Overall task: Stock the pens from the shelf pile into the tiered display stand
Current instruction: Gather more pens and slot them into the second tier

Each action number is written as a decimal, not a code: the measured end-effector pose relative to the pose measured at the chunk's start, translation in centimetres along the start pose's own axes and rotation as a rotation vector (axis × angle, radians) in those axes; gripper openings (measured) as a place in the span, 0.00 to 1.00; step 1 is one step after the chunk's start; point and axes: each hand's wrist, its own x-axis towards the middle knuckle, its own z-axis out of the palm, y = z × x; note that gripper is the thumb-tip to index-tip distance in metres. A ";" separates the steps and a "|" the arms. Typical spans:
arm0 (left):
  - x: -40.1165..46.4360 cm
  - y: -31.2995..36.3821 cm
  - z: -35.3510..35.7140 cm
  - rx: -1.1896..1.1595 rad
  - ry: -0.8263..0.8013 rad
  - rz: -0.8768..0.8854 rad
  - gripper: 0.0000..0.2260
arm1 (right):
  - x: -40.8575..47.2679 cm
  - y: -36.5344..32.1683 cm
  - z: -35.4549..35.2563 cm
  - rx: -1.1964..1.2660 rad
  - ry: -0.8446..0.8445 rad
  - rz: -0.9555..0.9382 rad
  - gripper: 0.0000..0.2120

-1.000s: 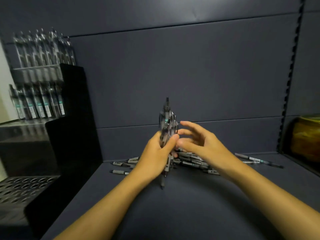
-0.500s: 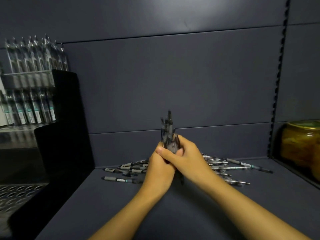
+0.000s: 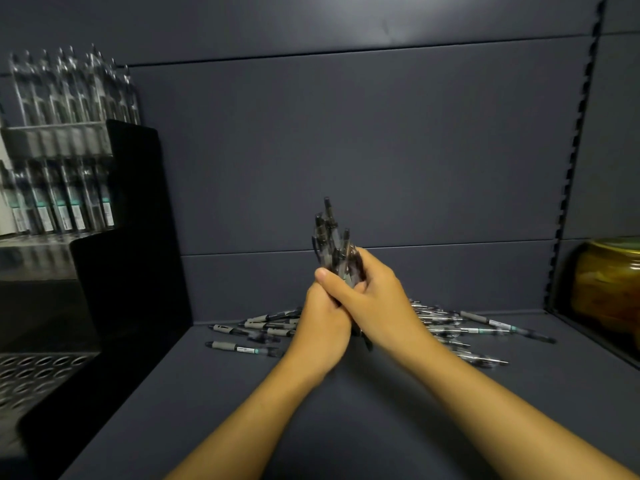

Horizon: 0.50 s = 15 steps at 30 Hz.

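Both hands meet at the centre of the shelf point(image 3: 346, 427), wrapped round one upright bundle of pens point(image 3: 334, 244); the left hand point(image 3: 323, 327) closes its grip low on the barrels from the near left side, and the right hand point(image 3: 372, 299) folds over it from the right, thumb laid across the front, so that each grip is shut on the same bundle. Held this way, clip ends up and tips down, the pens look to be squared into one sheaf, probably so they can be carried across and dropped point-first into the holes; the ends stand at uneven heights, so the squaring seems unfinished.

The pile of loose pens point(image 3: 450, 327) lies flat on the shelf just behind and to either side of the hands, fanned out left and right against the far wall; one stray pen point(image 3: 242, 348) rests apart on the near left.

The tiered display stand point(image 3: 114, 237) sits at the far left; its upper tiers already hold rows of upright pens point(image 3: 59, 209), while the perforated lower tier point(image 3: 38, 372) at the near left shows open holes, which is likely where this bundle belongs. An amber jar point(image 3: 609, 289) stands at the right edge, well apart from the work.
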 end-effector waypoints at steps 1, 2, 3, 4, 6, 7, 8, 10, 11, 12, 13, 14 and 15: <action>0.1 0.1 -0.1 -0.003 0.008 -0.003 0.10 | 0.2 -0.1 0.1 -0.002 -0.006 0.010 0.09; 0.3 0.1 -0.2 -0.003 0.015 -0.009 0.10 | 0.5 -0.2 0.1 -0.001 -0.018 0.022 0.10; 0.4 0.2 -0.3 0.003 0.020 -0.014 0.11 | 0.8 -0.3 0.2 0.001 -0.031 0.035 0.10; 0.6 0.2 -0.5 0.010 0.022 -0.020 0.11 | 1.1 -0.3 0.3 0.003 -0.044 0.046 0.11; 0.9 0.2 -0.8 0.019 0.026 -0.043 0.12 | 1.5 -0.2 0.5 0.011 -0.062 0.065 0.12; 1.0 0.1 -1.0 0.021 0.025 -0.056 0.12 | 1.7 -0.2 0.6 0.017 -0.065 0.072 0.12; 1.2 0.1 -1.1 0.025 0.028 -0.067 0.12 | 1.9 -0.1 0.7 0.019 -0.066 0.078 0.12; 1.3 -0.3 -1.2 0.046 0.054 -0.080 0.12 | 2.1 0.1 1.0 0.023 -0.066 0.089 0.13; 1.2 -0.6 -1.3 0.055 0.075 -0.085 0.12 | 2.2 0.2 1.1 0.025 -0.068 0.095 0.13; 1.1 -0.8 -1.3 0.055 0.095 -0.089 0.13 | 2.1 0.4 1.3 0.024 -0.071 0.101 0.13; 0.9 -1.1 -1.3 0.052 0.110 -0.092 0.13 | 1.9 0.6 1.4 0.022 -0.074 0.107 0.12; 0.7 -1.3 -1.3 0.050 0.117 -0.097 0.14 | 1.8 0.8 1.5 0.019 -0.074 0.108 0.12; 0.5 -1.4 -1.3 0.052 0.114 -0.103 0.14 | 1.6 1.0 1.6 0.023 -0.070 0.107 0.11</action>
